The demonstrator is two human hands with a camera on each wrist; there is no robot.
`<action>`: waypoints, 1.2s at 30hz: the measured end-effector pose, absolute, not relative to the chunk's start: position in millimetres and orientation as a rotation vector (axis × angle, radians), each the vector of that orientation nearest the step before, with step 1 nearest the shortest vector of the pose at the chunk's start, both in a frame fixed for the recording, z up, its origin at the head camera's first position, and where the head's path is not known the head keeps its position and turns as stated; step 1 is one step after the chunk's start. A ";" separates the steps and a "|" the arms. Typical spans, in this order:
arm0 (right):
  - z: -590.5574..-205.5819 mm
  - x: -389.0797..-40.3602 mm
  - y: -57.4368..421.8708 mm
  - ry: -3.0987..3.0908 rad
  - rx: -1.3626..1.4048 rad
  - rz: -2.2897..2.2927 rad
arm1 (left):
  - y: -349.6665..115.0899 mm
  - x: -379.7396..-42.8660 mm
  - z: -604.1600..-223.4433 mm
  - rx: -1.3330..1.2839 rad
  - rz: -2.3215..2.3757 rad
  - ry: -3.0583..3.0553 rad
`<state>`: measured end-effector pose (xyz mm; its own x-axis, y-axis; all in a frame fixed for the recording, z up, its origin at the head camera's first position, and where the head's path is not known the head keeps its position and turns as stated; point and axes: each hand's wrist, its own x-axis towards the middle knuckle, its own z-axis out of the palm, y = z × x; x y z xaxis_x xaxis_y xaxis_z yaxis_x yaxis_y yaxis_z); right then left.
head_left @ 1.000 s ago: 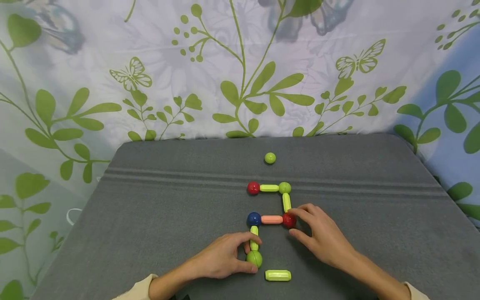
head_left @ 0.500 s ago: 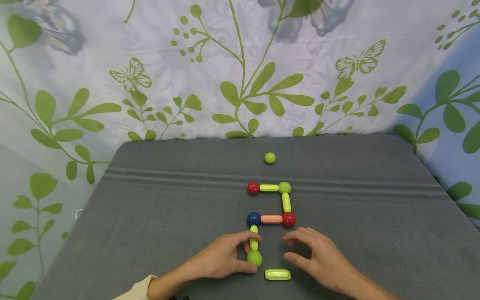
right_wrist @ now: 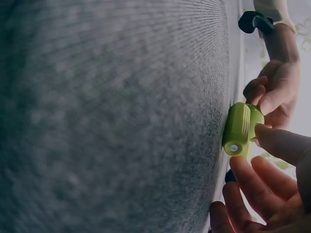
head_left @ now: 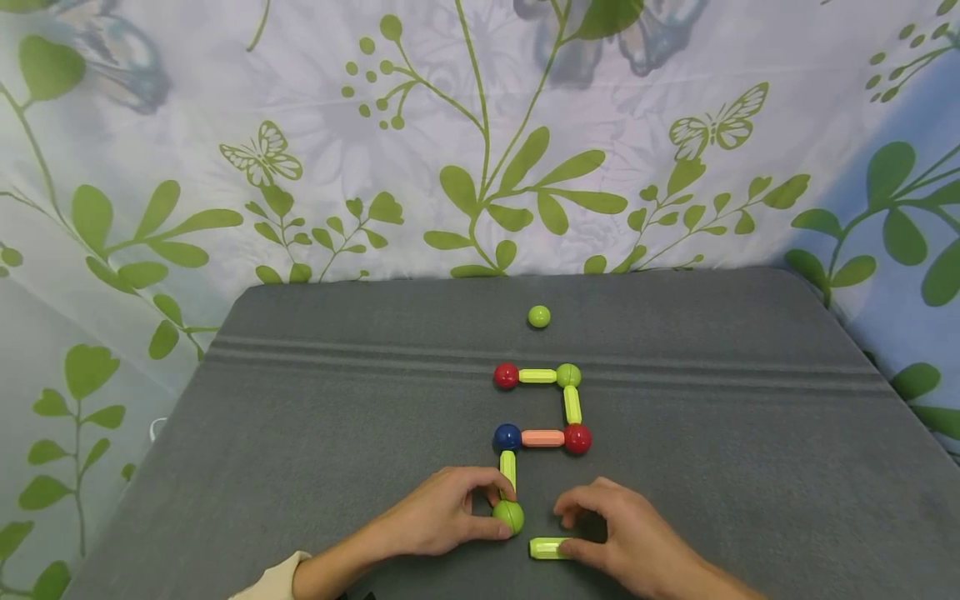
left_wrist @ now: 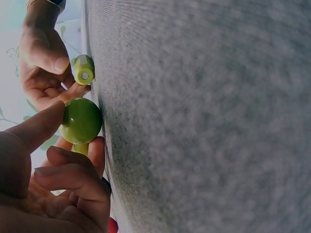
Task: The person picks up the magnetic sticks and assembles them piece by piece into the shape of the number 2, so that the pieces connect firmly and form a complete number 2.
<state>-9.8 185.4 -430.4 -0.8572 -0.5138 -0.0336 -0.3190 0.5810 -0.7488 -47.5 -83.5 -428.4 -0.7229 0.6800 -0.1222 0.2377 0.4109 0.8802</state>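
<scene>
My left hand (head_left: 453, 512) pinches a green ball (head_left: 508, 517) between thumb and fingers; this ball ends a chain of magnetic rods and balls. From it a yellow-green rod (head_left: 507, 471) leads up to a blue ball (head_left: 507, 437). A loose yellow-green rod (head_left: 545, 548) lies right of the green ball. Over its right end is my right hand (head_left: 630, 537), thumb and fingers spread around the rod (right_wrist: 236, 128), with a gap between them in the head view. Whether the thumb touches the rod is hard to tell.
The chain continues through an orange rod (head_left: 542, 438), a red ball (head_left: 577, 438), a yellow-green rod (head_left: 572, 405), a green ball (head_left: 568, 376), another rod (head_left: 537, 376) and a red ball (head_left: 506, 375). Farther back sits a loose green ball (head_left: 539, 317). A patterned cloth (head_left: 360, 167) hangs behind the grey table (head_left: 337, 400).
My right hand has left the red ball at the chain's corner and come down toward the loose rod. My left fingers have slid from the yellow-green rod down onto the green ball.
</scene>
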 end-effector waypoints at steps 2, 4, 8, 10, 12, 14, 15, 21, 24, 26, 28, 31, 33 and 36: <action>-431.9 -8.9 185.2 2.577 -0.715 -1.138 | -83.4 -47.6 -428.9 0.779 1.266 2.204; -432.2 -8.9 185.3 2.548 -0.707 -1.134 | -83.3 -47.9 -429.4 0.777 1.268 2.205; -431.6 -11.0 185.8 2.474 -0.667 -1.107 | -83.1 -47.8 -429.9 0.767 1.264 2.205; -431.8 -11.5 185.9 2.470 -0.670 -1.096 | -83.0 -47.8 -429.9 0.761 1.261 2.204; -432.5 -11.6 186.0 2.481 -0.683 -1.092 | -82.9 -47.9 -430.4 0.760 1.258 2.207; -433.3 -11.6 185.9 2.492 -0.698 -1.096 | -82.8 -47.9 -431.0 0.763 1.255 2.210; -433.9 -11.5 186.0 2.502 -0.713 -1.101 | -82.8 -48.0 -431.4 0.765 1.254 2.212; -433.3 -13.7 187.2 2.510 -0.709 -1.149 | -82.6 -47.9 -432.3 0.775 1.251 2.212; -432.4 -15.2 188.0 2.514 -0.670 -1.156 | -81.7 -46.2 -433.1 0.779 1.256 2.214; -432.2 -15.8 188.4 2.529 -0.657 -1.157 | -81.2 -45.1 -433.9 0.780 1.258 2.215; -432.2 -15.7 188.5 2.552 -0.654 -1.159 | -80.7 -44.0 -434.8 0.781 1.263 2.214; -432.7 -15.3 188.4 2.569 -0.631 -1.164 | -80.1 -42.3 -436.7 0.790 1.270 2.209; -433.3 -14.5 188.1 2.584 -0.632 -1.170 | -79.7 -41.0 -437.4 0.790 1.269 2.206; -435.2 -12.3 187.7 2.610 -0.648 -1.178 | -78.6 -39.5 -438.7 0.782 1.268 2.203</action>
